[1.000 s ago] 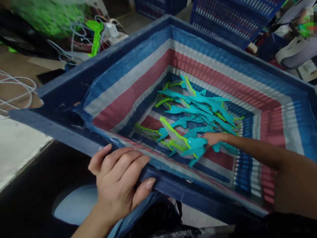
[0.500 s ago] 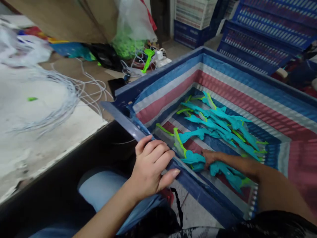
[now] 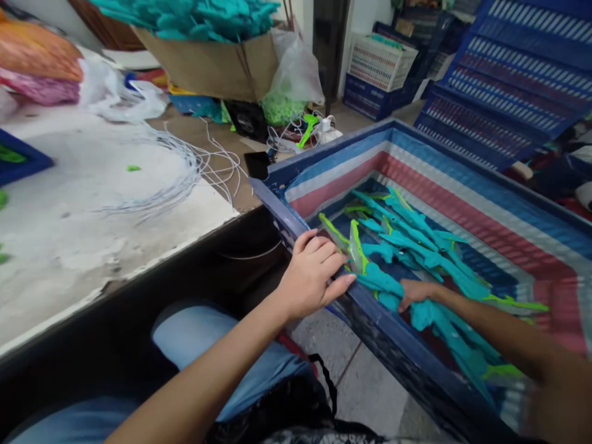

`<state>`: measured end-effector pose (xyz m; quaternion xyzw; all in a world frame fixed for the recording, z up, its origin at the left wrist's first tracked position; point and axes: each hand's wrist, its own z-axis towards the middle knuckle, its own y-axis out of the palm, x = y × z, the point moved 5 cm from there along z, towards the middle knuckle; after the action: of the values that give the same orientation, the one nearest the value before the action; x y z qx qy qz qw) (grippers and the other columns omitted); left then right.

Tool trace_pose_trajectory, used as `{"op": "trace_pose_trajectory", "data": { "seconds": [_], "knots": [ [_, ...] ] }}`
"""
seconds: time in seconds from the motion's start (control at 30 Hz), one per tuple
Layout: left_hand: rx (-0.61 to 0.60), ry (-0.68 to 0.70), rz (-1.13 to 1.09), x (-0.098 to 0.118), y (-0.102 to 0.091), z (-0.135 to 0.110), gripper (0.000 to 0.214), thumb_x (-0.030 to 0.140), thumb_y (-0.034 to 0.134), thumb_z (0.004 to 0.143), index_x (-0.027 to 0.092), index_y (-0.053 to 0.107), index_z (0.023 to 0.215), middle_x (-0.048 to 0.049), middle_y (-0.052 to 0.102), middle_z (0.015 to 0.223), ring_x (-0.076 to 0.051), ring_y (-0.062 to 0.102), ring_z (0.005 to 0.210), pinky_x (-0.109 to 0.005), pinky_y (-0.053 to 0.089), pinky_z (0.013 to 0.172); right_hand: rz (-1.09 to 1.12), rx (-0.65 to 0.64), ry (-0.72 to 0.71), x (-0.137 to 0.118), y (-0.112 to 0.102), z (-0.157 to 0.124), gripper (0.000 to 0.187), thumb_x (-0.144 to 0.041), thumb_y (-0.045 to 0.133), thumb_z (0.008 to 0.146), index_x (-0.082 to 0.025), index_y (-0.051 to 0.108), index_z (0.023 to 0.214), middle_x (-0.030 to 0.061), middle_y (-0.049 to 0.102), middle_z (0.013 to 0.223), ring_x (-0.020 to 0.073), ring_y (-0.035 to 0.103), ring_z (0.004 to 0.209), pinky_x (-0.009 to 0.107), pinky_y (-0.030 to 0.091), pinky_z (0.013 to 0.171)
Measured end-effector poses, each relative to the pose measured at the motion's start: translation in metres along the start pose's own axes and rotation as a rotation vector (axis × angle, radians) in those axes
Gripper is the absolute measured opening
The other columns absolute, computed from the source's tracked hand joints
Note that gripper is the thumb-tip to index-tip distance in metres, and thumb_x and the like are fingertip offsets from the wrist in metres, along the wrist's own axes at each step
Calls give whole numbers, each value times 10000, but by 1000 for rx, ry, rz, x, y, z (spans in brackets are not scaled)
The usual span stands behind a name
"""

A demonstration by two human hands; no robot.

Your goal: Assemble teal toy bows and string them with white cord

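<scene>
My left hand (image 3: 312,271) is closed over the near rim of a blue plastic crate (image 3: 370,308), with the thumb lying along the top. Inside the crate, my right hand (image 3: 414,293) is wrapped around a bunch of long teal plastic pieces (image 3: 439,320), which stick out on both sides of the fist. Its fingertips are partly hidden by them. More teal pieces (image 3: 416,231) with lime-green edges lie in a loose heap beyond my hand. A striped red, white and blue woven sheet (image 3: 342,179) lines the crate.
To the left, a coil of white cord (image 3: 180,179) lies on a worn white tabletop (image 3: 69,246). Behind stands a cardboard box (image 3: 203,65) heaped with teal pieces. Blue crates (image 3: 499,80) are stacked at the back right. A lime-green tool-like object (image 3: 307,131) lies among cables.
The view has swung left and up, bringing the cardboard box's teal heap into sight. My right hand has lifted its teal pieces nearer the rim. My left hand stays on the rim.
</scene>
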<state>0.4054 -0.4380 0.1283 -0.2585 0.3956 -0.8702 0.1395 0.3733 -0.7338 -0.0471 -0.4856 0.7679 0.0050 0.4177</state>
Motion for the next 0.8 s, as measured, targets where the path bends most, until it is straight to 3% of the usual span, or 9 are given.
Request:
{"op": "trace_pose_trajectory", "data": {
  "seconds": [0.1, 0.23, 0.33, 0.4, 0.57, 0.7, 0.8],
  "knots": [
    [-21, -12, -50, -1, -1, 0, 321, 412, 429, 945, 187, 658, 941, -45, 667, 895, -213, 563, 976, -487, 205, 1114, 141, 74, 70, -37, -34, -39, 372, -327, 824, 449, -173, 689, 760, 1, 692, 756, 225, 660, 790, 357, 555, 795],
    [-9, -20, -154, 0, -6, -9, 326, 433, 500, 922, 196, 636, 1099, -93, 643, 1186, -256, 500, 1226, -540, 147, 1164, 344, 464, -99, -119, -84, -93, 493, -299, 832, 456, -170, 665, 902, 11, 703, 825, 215, 657, 825, 374, 554, 784],
    [75, -62, -222, 1, -21, -29, 360, 420, 532, 905, 162, 621, 1140, -158, 544, 1341, -287, 409, 1338, -514, 288, 1135, 424, 662, -263, -186, -107, -127, 468, -312, 831, 461, -159, 652, 865, 20, 695, 775, 197, 647, 718, 351, 555, 680],
    [129, -97, -245, 4, -37, -46, 326, 393, 541, 901, 161, 638, 1108, -171, 535, 1346, -287, 437, 1319, -479, 387, 1085, 396, 745, -397, -234, -114, -147, 440, -323, 834, 463, -160, 646, 825, 14, 687, 749, 175, 629, 667, 315, 544, 624],
    [287, -214, -280, 11, -94, -93, 255, 378, 552, 879, 202, 688, 1004, -137, 628, 1206, -266, 593, 1138, -442, 494, 980, 106, 769, -627, -363, -99, -186, 403, -323, 839, 513, -147, 655, 825, -12, 656, 725, 131, 601, 639, 250, 527, 587],
    [467, -335, -417, 16, -143, -126, 285, 452, 555, 849, 216, 711, 885, -105, 691, 1065, -252, 655, 997, -393, 555, 861, -125, 806, -723, -462, -64, -207, 423, -293, 860, 469, -133, 698, 826, -10, 676, 716, 147, 629, 654, 277, 561, 622],
    [563, -431, -578, 23, -172, -151, 318, 503, 607, 792, 211, 718, 852, -89, 724, 961, -255, 669, 928, -383, 561, 826, -115, 802, -824, -529, -33, -222, 406, -210, 854, 457, -113, 729, 831, 18, 716, 731, 163, 657, 646, 294, 570, 612]
  ]
}}
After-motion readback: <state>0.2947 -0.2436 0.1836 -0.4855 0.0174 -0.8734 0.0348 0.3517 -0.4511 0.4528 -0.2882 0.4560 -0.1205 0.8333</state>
